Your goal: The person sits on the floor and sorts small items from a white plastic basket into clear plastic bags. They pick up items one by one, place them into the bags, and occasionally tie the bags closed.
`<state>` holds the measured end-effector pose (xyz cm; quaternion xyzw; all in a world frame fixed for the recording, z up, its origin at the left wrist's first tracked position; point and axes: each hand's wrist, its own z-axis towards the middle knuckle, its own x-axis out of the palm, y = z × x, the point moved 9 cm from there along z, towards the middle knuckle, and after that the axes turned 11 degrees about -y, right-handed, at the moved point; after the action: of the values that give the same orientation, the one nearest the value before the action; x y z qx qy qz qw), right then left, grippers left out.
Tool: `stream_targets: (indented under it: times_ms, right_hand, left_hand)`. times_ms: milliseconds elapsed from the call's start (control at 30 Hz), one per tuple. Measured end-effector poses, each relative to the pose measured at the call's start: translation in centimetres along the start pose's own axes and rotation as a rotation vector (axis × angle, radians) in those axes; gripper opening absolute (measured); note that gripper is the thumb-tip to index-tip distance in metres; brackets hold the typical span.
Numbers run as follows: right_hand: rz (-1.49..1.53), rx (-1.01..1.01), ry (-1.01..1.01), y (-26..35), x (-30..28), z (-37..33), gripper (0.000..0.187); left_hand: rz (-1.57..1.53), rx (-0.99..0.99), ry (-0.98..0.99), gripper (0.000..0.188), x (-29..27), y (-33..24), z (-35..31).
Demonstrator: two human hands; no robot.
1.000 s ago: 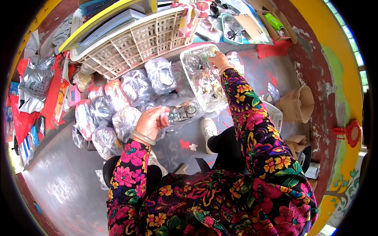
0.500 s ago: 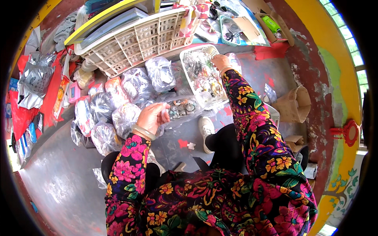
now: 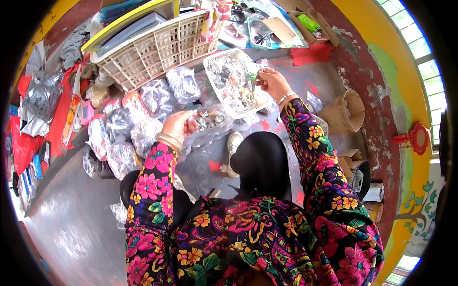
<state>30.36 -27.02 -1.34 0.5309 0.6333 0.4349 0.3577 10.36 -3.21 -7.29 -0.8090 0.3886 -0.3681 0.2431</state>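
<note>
Left hand [image 3: 179, 125] fingers pinch the clear bag [image 3: 206, 135] beside the white basket [image 3: 261, 99]; right hand [image 3: 273, 82] fingers apparently pinch a green item [image 3: 252, 76] over it. Caution — a slackened bag grip could spill the contents.

Grey floor [image 3: 71, 224] is pretty packed: bagged bundles [image 3: 119, 125] around 10 o'clock, white basket [image 3: 262, 100] at 12, brown cardboard container [image 3: 346, 114] between 2 and 3.

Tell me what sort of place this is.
Possibly a storeroom or small shop: filled plastic bags on the floor, a white basket of small items, and a large cream crate.
</note>
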Motion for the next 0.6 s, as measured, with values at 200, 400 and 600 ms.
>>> stream_targets:
  times_ms: [200,400,600]
  right_hand:
    - [-0.431,-0.238,0.026,1.2,5.3,-6.9,0.013]
    - [-1.553,-0.942,0.129,-0.8,13.8,-11.5,0.015]
    - [-1.463,-0.993,0.301,-3.5,17.1,-10.6,0.011]
  left_hand:
    - [-0.007,-0.016,-0.049,0.021,-0.3,-0.3,-0.7]
    - [0.005,0.012,-0.056,0.027,-0.8,0.0,-0.6]
    - [-0.039,0.021,-0.058,0.025,-0.3,-0.2,-0.4]
